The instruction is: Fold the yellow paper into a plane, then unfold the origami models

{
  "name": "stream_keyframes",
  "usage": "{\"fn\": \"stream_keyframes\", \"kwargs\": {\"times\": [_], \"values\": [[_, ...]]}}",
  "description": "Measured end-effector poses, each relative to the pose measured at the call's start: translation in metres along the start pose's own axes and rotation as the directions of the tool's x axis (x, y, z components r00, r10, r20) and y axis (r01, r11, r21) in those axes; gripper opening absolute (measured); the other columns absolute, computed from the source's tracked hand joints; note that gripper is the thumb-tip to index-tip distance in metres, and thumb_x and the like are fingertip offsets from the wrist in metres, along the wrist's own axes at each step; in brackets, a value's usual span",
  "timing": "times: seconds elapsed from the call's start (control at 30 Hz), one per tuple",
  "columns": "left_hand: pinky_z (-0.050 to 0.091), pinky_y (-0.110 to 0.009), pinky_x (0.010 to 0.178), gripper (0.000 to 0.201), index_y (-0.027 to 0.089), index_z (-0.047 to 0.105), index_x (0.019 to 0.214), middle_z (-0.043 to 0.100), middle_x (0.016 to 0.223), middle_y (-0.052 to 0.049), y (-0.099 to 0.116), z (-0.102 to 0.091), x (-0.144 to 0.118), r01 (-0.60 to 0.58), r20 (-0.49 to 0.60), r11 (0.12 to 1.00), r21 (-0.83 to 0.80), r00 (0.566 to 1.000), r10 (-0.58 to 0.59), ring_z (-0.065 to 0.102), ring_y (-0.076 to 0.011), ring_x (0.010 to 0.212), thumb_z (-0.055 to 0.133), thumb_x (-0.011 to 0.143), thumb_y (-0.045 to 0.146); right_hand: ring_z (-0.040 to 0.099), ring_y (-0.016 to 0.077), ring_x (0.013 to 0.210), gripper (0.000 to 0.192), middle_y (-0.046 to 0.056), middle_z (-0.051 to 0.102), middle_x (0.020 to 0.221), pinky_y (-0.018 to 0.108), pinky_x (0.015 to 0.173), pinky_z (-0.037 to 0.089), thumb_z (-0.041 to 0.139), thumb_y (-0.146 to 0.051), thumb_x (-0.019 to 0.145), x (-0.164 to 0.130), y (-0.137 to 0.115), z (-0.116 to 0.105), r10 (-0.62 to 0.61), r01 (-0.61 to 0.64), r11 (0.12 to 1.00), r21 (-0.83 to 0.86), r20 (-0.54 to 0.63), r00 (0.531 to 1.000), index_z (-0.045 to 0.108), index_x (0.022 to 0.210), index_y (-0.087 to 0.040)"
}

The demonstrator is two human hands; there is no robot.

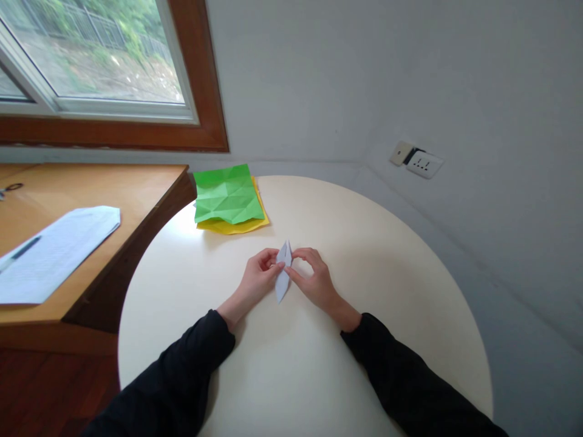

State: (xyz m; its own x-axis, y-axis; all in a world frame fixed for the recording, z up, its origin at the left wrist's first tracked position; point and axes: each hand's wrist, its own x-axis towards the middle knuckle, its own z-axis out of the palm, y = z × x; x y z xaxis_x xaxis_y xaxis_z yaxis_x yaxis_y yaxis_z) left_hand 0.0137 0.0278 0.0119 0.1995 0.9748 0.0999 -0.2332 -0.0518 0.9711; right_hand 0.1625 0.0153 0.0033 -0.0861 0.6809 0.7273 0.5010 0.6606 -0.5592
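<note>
Between my two hands, over the round white table (282, 376), is a narrow piece of folded white paper (282, 285), pointed at its near end and split at the far tip. My left hand (259, 273) pinches its left side, thumb on top. On the other side, my right hand (314, 276) grips the right edge with thumb and index finger, the fingers curved into a ring. Both thumbs meet near the middle of the paper and cover part of it.
Creased green paper (230, 195) lies on yellow paper (237, 227) at the table's far left. A wooden desk (141, 182) to the left bears printed sheets (68, 255), a pen (26, 247) and partly visible scissors (13, 187). A wall socket (424, 164) sits beyond the table.
</note>
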Motion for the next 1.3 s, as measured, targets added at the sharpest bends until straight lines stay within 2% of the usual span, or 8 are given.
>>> {"fn": "stream_keyframes", "kwargs": {"times": [0.1, 0.27, 0.5, 0.7, 0.87, 1.07, 1.2, 1.3], "values": [[0.041, -0.024, 0.061, 0.027, 0.014, 0.065, 0.080, 0.063, 0.073, -0.002, 0.001, 0.000, -0.001, 0.008, 0.018, 0.998, 0.061, 1.000, -0.010, 0.054, -0.0119, 0.065, 0.074, 0.064, 0.032, 0.058, 0.0198, 0.087, 0.011, 0.003, 0.063, 0.086, 0.037, 0.077, 0.048, 0.063, -0.018, 0.077, 0.001, -0.003, -0.001, -0.032, 0.031, 0.999, -0.032, -0.021, 0.999, 0.058, 0.084, -0.024], [0.043, -0.029, 0.076, 0.020, 0.017, 0.069, 0.070, 0.061, 0.091, -0.007, -0.001, -0.002, 0.001, -0.114, -0.023, 0.982, 0.149, 0.993, 0.119, 0.056, -0.0189, 0.086, 0.073, 0.064, 0.036, 0.059, 0.0197, 0.084, 0.013, 0.004, 0.064, 0.086, 0.038, 0.074, 0.048, 0.058, -0.013, 0.078, 0.002, -0.007, -0.001, -0.141, 0.135, 0.984, -0.114, -0.051, 0.989, 0.059, 0.082, -0.025], [0.042, -0.029, 0.076, 0.010, 0.021, 0.069, 0.063, 0.054, 0.077, -0.002, 0.001, -0.002, -0.002, -0.262, -0.062, 0.894, 0.363, 0.951, 0.304, 0.053, -0.0162, 0.078, 0.071, 0.067, 0.030, 0.061, 0.0200, 0.085, 0.014, 0.002, 0.066, 0.083, 0.039, 0.077, 0.048, 0.055, -0.013, 0.079, 0.002, -0.008, -0.002, -0.117, 0.116, 0.990, -0.075, -0.013, 0.993, 0.058, 0.083, -0.026], [0.043, -0.031, 0.075, 0.015, 0.018, 0.068, 0.072, 0.066, 0.075, -0.004, 0.001, -0.002, -0.002, -0.208, -0.010, 0.935, 0.287, 0.975, 0.220, 0.058, -0.0183, 0.076, 0.065, 0.074, 0.033, 0.062, 0.0199, 0.085, 0.020, 0.003, 0.065, 0.089, 0.039, 0.079, 0.046, 0.057, -0.020, 0.080, -0.002, -0.007, 0.000, -0.072, 0.068, 0.991, -0.114, -0.026, 0.997, 0.051, 0.098, -0.025], [0.042, -0.026, 0.067, 0.024, 0.016, 0.065, 0.076, 0.064, 0.071, -0.002, 0.002, -0.002, -0.001, -0.158, -0.062, 0.977, 0.146, 0.984, 0.168, 0.056, -0.0151, 0.068, 0.066, 0.073, 0.040, 0.062, 0.0217, 0.092, 0.033, 0.005, 0.063, 0.097, 0.041, 0.085, 0.043, 0.062, -0.026, 0.077, -0.004, -0.004, 0.003, -0.007, 0.008, 0.996, -0.084, 0.013, 1.000, 0.048, 0.106, -0.024], [0.041, -0.024, 0.061, 0.029, 0.016, 0.063, 0.069, 0.058, 0.064, 0.000, 0.009, 0.000, -0.005, -0.113, -0.022, 0.983, 0.147, 0.993, 0.117, 0.052, -0.0126, 0.063, 0.063, 0.074, 0.044, 0.063, 0.0170, 0.075, 0.025, 0.000, 0.063, 0.078, 0.036, 0.076, 0.049, 0.059, -0.026, 0.081, -0.004, -0.004, 0.005, 0.191, -0.188, 0.974, 0.129, -0.009, 0.982, 0.049, 0.104, -0.026], [0.042, -0.025, 0.064, 0.029, 0.015, 0.065, 0.069, 0.059, 0.063, -0.001, 0.009, -0.001, -0.005, -0.097, 0.049, 0.990, 0.107, 0.995, 0.092, 0.052, -0.0138, 0.064, 0.059, 0.077, 0.042, 0.063, 0.0156, 0.066, 0.024, -0.001, 0.062, 0.072, 0.030, 0.062, 0.051, 0.061, -0.032, 0.080, -0.003, -0.004, 0.008, 0.366, -0.344, 0.851, 0.396, 0.021, 0.930, 0.049, 0.100, -0.025], [0.044, -0.026, 0.065, 0.024, 0.015, 0.068, 0.077, 0.064, 0.069, -0.002, 0.010, 0.001, -0.006, -0.057, 0.068, 0.992, 0.115, 0.996, 0.049, 0.055, -0.0144, 0.066, 0.064, 0.072, 0.037, 0.064, 0.0161, 0.065, 0.025, -0.001, 0.063, 0.072, 0.030, 0.061, 0.052, 0.063, -0.035, 0.078, -0.003, -0.003, 0.009, 0.429, -0.393, 0.776, 0.494, 0.044, 0.902, 0.050, 0.097, -0.025]]}}
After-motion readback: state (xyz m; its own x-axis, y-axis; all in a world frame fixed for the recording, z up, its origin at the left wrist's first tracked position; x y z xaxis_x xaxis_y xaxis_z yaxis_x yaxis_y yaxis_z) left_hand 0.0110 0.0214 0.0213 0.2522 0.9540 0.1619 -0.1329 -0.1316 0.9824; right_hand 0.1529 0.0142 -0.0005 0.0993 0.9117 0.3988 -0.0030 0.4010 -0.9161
